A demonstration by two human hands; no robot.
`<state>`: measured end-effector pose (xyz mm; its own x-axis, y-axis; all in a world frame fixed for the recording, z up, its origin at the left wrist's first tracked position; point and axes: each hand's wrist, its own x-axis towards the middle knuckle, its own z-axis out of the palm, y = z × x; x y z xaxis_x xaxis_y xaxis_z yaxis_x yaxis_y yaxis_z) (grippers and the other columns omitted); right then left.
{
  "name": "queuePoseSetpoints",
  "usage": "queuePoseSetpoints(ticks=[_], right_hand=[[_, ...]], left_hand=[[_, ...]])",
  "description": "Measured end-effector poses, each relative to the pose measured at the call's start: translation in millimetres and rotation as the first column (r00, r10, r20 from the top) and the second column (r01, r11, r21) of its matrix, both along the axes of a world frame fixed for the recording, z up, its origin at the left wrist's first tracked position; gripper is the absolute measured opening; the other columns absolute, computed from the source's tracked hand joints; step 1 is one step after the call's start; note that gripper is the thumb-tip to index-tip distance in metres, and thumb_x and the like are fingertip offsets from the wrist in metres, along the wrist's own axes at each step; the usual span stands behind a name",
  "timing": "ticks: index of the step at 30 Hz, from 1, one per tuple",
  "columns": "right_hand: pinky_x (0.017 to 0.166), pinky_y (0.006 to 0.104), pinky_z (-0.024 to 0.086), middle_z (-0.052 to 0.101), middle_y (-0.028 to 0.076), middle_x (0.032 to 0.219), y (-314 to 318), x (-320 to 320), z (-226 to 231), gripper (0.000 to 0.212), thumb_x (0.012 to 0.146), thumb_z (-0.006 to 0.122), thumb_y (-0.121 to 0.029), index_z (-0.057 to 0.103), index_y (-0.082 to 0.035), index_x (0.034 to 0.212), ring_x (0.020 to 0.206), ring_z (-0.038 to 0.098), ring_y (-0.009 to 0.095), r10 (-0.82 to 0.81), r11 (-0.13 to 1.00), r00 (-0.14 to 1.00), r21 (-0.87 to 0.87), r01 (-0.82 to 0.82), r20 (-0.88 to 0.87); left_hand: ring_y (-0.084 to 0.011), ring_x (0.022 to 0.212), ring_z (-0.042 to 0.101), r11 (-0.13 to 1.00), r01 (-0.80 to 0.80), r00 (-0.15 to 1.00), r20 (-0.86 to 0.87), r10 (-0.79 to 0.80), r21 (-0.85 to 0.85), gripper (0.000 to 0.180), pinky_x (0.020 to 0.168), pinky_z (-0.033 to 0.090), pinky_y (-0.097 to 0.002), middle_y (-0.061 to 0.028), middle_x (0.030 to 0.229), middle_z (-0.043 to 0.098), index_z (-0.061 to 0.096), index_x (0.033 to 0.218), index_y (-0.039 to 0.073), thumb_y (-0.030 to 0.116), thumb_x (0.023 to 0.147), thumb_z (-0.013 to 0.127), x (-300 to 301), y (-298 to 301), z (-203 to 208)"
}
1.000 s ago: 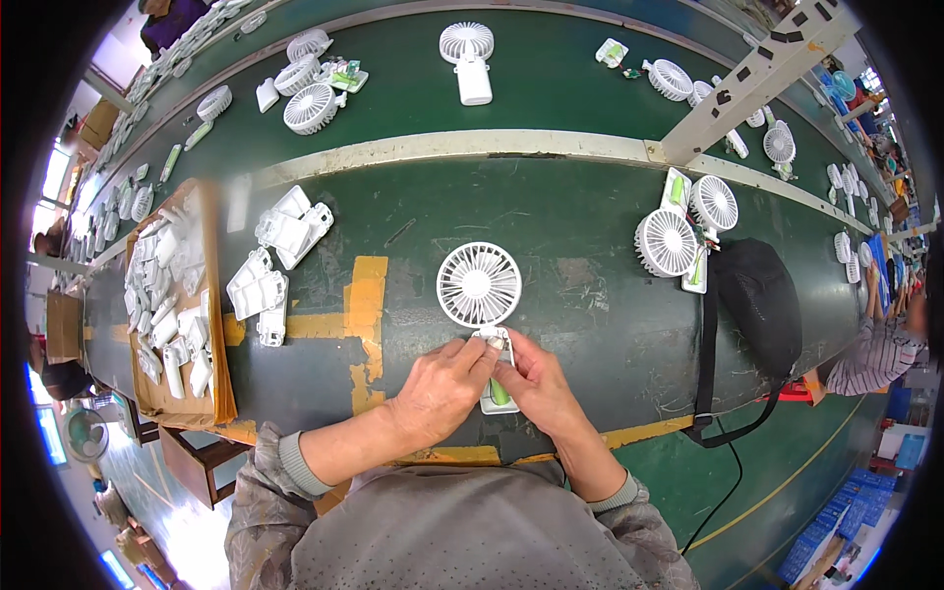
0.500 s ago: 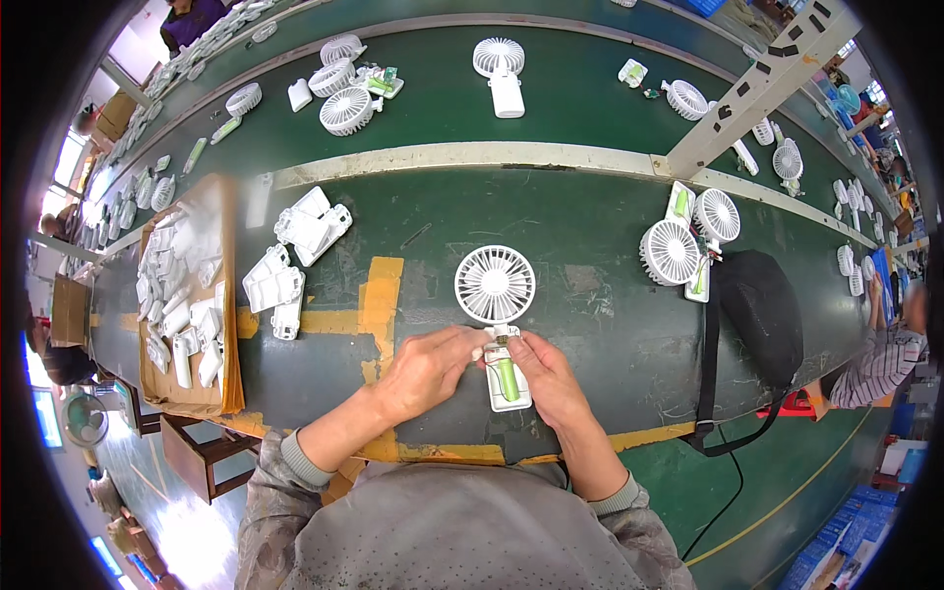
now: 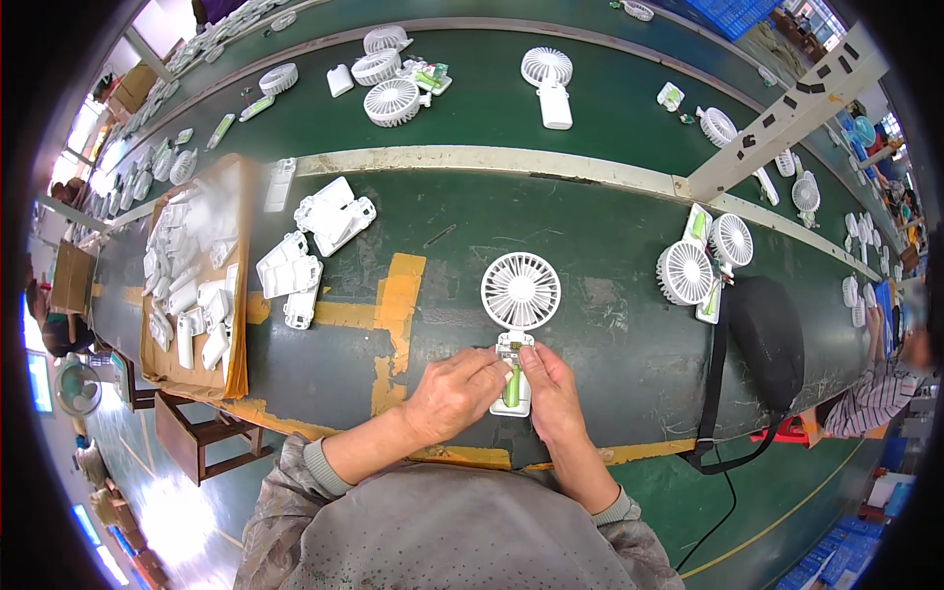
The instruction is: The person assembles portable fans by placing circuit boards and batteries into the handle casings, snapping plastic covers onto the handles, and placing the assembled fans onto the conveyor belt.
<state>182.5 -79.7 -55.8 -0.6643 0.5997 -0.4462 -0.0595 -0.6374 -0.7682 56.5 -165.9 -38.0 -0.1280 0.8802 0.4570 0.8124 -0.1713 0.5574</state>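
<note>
A white handheld fan lies on the table in front of me, its round grille (image 3: 521, 290) pointing away. The handle (image 3: 510, 407) lies open, showing a green battery cell (image 3: 512, 385) and a small circuit board near the neck. My left hand (image 3: 454, 398) comes over the handle from the left, fingertips pinched together beside the board; what they pinch is too small to tell. My right hand (image 3: 557, 395) grips the handle's right side, thumb on top near the board.
White shell pieces (image 3: 334, 216) lie left of the fan, beside a carton (image 3: 239, 295) of white parts. On the right are more opened fans (image 3: 685, 272) and a black bag (image 3: 765, 339). Behind a pale rail (image 3: 472, 157), several fans (image 3: 547, 88) lie on a green surface. A metal post (image 3: 777, 118) rises right.
My left fingertips have moved from the neck's left edge onto the open handle. The whole view has shifted slightly, and fans beyond the rail sit a little farther right along it.
</note>
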Motion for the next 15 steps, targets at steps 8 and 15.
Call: queuePoseSetpoints(ticks=[8, 15], right_hand=[[0.076, 0.0233, 0.047, 0.062, 0.007, 0.099, -3.3, -2.0, -4.0, 0.025, 0.094, 0.047, -0.017, 0.054, 0.002, 0.110, 0.086, 0.057, 0.010, -0.083, 0.996, 0.996, -0.021, 0.084, 0.008], [0.078, 0.0339, 0.052, 0.061, 0.019, 0.101, 2.3, -4.7, 2.8, 0.028, 0.095, 0.042, -0.016, 0.049, 0.006, 0.110, 0.088, 0.063, 0.024, -0.010, 0.999, 1.000, -0.039, 0.010, 0.000]], left_hand=[[-0.0288, 0.079, 0.059, 0.994, -0.015, 0.997, 0.076, 0.023, -0.105, 0.018, 0.064, 0.051, -0.0364, -0.0124, 0.088, 0.056, 0.060, 0.089, -0.001, 0.003, 0.071, 0.062, 0.4, -5.9, 5.5], [-0.0302, 0.080, 0.059, 0.973, -0.166, 0.985, 0.024, 0.172, -0.162, 0.014, 0.067, 0.049, -0.0381, -0.0125, 0.089, 0.059, 0.061, 0.089, 0.003, 0.009, 0.075, 0.061, -80.6, -1.5, 29.9]])
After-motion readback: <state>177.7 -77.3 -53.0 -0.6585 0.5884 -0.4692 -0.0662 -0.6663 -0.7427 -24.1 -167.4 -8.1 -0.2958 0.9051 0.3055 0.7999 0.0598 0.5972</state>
